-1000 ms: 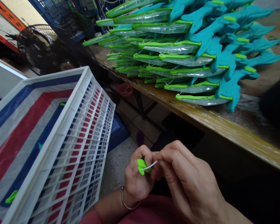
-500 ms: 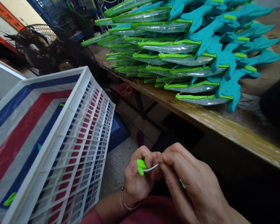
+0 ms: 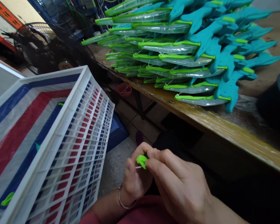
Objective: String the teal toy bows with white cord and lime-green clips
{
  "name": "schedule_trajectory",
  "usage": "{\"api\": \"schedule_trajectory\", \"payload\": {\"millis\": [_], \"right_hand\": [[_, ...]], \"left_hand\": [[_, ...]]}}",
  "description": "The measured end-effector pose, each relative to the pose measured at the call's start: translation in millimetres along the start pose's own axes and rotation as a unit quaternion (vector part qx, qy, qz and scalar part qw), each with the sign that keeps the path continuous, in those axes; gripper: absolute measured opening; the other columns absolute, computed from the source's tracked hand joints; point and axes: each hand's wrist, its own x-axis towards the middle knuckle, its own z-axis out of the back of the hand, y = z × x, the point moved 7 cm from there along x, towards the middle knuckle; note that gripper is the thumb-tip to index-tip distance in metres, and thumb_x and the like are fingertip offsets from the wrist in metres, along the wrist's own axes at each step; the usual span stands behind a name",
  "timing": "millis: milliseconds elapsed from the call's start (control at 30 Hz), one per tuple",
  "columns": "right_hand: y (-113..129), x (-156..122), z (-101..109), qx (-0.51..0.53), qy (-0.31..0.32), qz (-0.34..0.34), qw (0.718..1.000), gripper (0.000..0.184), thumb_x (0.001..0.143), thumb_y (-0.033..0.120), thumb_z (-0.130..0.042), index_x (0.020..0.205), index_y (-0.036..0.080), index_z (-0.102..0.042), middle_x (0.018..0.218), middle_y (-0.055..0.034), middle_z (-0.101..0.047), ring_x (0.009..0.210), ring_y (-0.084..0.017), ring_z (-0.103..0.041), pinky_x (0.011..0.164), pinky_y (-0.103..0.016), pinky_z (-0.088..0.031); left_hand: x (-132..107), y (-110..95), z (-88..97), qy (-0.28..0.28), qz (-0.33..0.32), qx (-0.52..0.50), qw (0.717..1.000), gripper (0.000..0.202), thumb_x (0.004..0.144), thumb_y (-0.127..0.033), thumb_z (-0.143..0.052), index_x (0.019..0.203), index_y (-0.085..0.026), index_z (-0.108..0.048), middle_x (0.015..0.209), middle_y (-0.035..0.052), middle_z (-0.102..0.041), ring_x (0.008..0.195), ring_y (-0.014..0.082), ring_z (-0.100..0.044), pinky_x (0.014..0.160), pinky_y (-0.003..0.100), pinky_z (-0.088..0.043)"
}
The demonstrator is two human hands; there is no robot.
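A small bright-green plastic piece (image 3: 142,161) sits between my two hands, low in the middle of the head view. My left hand (image 3: 135,183) is curled around it, with the thumb to one side and the fingers bent behind. A short length of thin white cord (image 3: 138,167) shows at the piece, near my left thumb. My right hand (image 3: 182,180) is closed, its thumb and fingertips pinched at the piece's right edge. Those fingers hide the rest of the piece and the far end of the cord.
A white slatted plastic crate (image 3: 84,124) lined with striped sheeting stands on the left. On the wooden table (image 3: 200,121) are stacked many turquoise-and-green toys (image 3: 196,62) with clear parts. A dark bucket (image 3: 273,99) with green pieces stands at right, a black fan (image 3: 37,46) behind.
My right hand has moved left, its fingertips going from the cord's end to the green piece. The cord now shows left of the piece instead of stretching right. The view has shifted slightly.
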Motion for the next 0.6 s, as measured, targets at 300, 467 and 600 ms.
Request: {"api": "schedule_trajectory", "payload": {"millis": [300,467,600], "right_hand": [[-1.5,0.2,1.2,-0.229,0.021,0.119,0.966,0.027,0.104,0.012,-0.038,0.115,0.006,-0.061,0.085,-0.0087,-0.066,0.067,-0.018,-0.059,0.052,-0.029,-0.046],[-2.2,7.9,-1.5,-0.220,0.009,0.133,0.966,0.028,0.099,0.005,-0.035,0.107,0.009,-0.062,0.088,-0.0108,-0.067,0.074,-0.021,-0.062,0.058,-0.031,-0.052],[-15.7,-1.8,-0.8,-0.076,-0.031,0.084,0.993,0.018,0.102,0.012,-0.045,0.101,0.017,-0.062,0.106,-0.0121,-0.066,0.096,-0.023,-0.066,0.077,-0.033,-0.058]], "left_hand": [[-11.5,6.2,4.3,0.072,0.031,0.132,0.988,0.082,0.087,-0.081,-0.050,0.150,-0.029,-0.052,0.136,0.0109,-0.062,0.125,0.0327,-0.057,0.113,0.047,-0.042],[-12.7,-1.4,18.8,0.018,-0.022,0.246,0.969,0.056,0.100,-0.056,-0.054,0.148,-0.027,-0.057,0.154,0.0113,-0.054,0.145,0.0313,-0.043,0.124,0.044,-0.031],[-9.1,-6.8,21.6,-0.036,-0.104,0.279,0.954,0.041,0.104,-0.047,-0.053,0.138,-0.026,-0.064,0.124,0.0096,-0.071,0.115,0.0244,-0.066,0.104,0.037,-0.050]]}}
